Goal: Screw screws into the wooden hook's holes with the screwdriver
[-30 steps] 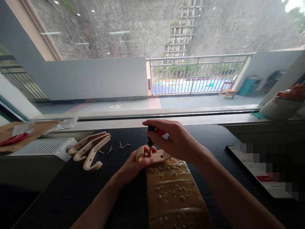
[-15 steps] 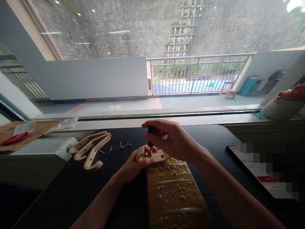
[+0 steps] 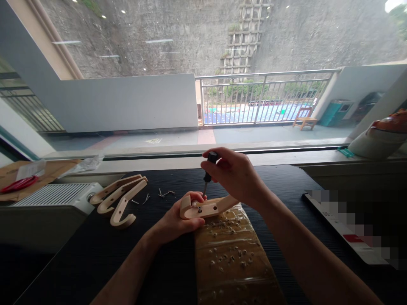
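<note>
My left hand (image 3: 173, 218) grips the curved end of a wooden hook (image 3: 206, 209), which lies across the far end of a tape-wrapped cardboard block (image 3: 235, 258). A screw (image 3: 199, 209) stands in one hole of the hook; another hole beside it shows dark. Above the hook, my right hand (image 3: 237, 171) is closed around a screwdriver (image 3: 208, 169) with a black handle. Its shaft slants down, and the tip is apart from the screw, near my left fingertips. The block's top is dotted with many small punched holes.
Three more wooden hooks (image 3: 124, 205) lie at the left of the black table (image 3: 273, 190), beside several loose screws (image 3: 165, 193). A partly blurred device (image 3: 346, 231) rests at the right. Beyond the radiator (image 3: 63, 197) are cardboard and red scissors (image 3: 19, 184). A window sill runs behind.
My right hand has lifted the screwdriver up and slightly right, off the screw, which is now visible in its hole. My left hand still grips the hook.
</note>
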Demonstrator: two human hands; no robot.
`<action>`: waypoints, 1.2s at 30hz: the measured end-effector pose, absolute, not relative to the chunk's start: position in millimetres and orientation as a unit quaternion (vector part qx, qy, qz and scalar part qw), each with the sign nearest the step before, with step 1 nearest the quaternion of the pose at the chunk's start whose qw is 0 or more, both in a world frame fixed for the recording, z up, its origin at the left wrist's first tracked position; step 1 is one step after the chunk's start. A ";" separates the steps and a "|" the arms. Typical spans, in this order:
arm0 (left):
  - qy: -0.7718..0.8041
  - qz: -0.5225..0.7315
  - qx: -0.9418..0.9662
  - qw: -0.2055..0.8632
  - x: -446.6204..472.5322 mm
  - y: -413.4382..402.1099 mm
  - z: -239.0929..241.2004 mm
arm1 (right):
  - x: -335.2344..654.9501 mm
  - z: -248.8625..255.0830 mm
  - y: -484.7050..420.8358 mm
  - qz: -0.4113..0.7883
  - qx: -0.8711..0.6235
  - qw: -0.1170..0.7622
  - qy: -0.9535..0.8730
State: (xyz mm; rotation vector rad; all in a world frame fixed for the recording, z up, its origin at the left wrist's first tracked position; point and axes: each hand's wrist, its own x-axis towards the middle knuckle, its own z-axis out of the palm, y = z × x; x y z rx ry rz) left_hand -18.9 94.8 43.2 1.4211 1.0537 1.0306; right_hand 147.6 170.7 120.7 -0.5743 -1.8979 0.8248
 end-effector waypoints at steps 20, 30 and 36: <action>0.485 0.445 0.574 0.488 -15.4 94.6 47.1 | 145.5 125.1 157.2 0.253 -0.217 0.415 -0.847; 0.493 0.442 0.570 0.487 -13.7 94.9 48.5 | 147.5 124.7 158.1 0.252 -0.213 0.394 -0.858; 0.491 0.442 0.562 0.498 -13.4 95.0 51.2 | 149.6 128.0 154.7 0.256 -0.191 0.352 -0.880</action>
